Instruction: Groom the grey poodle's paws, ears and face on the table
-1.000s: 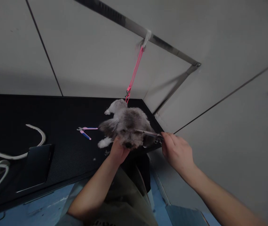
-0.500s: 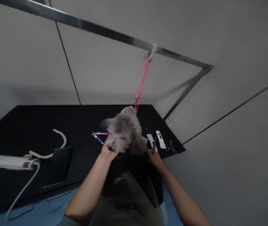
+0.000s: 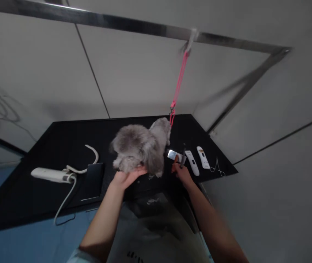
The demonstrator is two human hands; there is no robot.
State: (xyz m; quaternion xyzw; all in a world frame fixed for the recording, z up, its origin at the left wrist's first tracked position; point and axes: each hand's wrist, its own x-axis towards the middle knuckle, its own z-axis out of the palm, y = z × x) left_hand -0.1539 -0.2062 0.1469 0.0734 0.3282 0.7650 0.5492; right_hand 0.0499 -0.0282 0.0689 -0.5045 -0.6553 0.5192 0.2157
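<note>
A fluffy grey dog (image 3: 134, 142) is on the black table, its head low in front and its paler body behind. My left hand (image 3: 128, 177) is palm up under the dog's chin, fingers stretched out and touching the fur. To the right of the head, my right hand (image 3: 182, 173) is closed around a dark slender tool (image 3: 183, 155) that points upward; its exact kind is unclear. An orange-brown piece by those fingers is too blurred to name. Just beyond the right hand lies a shiny silver-and-white flat object (image 3: 172, 155).
Two white clippers (image 3: 192, 163) and small looped-handle forceps (image 3: 217, 168) lie to the right. On the left are a white corded device (image 3: 52, 175), a curved pale strip (image 3: 95, 157) and a dark flat panel (image 3: 93, 179). A pink leash (image 3: 180, 78) hangs from a metal bar (image 3: 134, 26).
The view has shifted, showing more table on the left. The dog's head has turned, and the pink-and-blue nail clippers are no longer visible. My left hand remains under the chin.
</note>
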